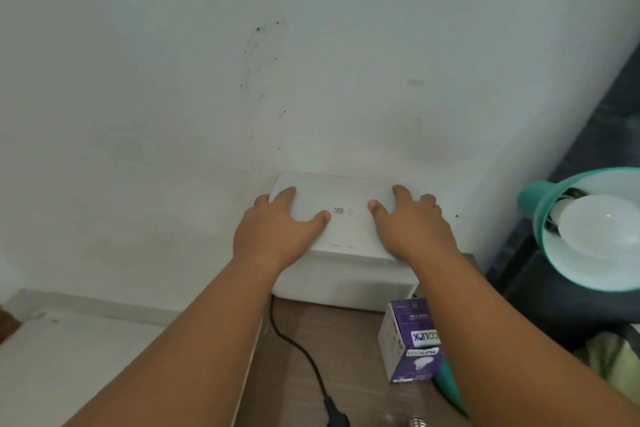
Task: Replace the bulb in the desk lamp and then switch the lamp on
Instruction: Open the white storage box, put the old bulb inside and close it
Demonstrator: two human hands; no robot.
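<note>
Head view: both hands' fingers (287, 194) spread flat on white box (346, 229).

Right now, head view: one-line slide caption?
Left hand and right hand rest on white plastic box; teal lamp holds white bulb.

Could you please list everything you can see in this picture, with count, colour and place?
box: one, white, lidded, against the wall on the desk
bulb carton: one, purple, in front of the box
lamp: one, teal shade, right edge
bulb: one, white, inside the lamp shade
cable: one, black, across the desk
desk: one, brown wood, below
left hand: flat on box lid
right hand: flat on box lid
</note>
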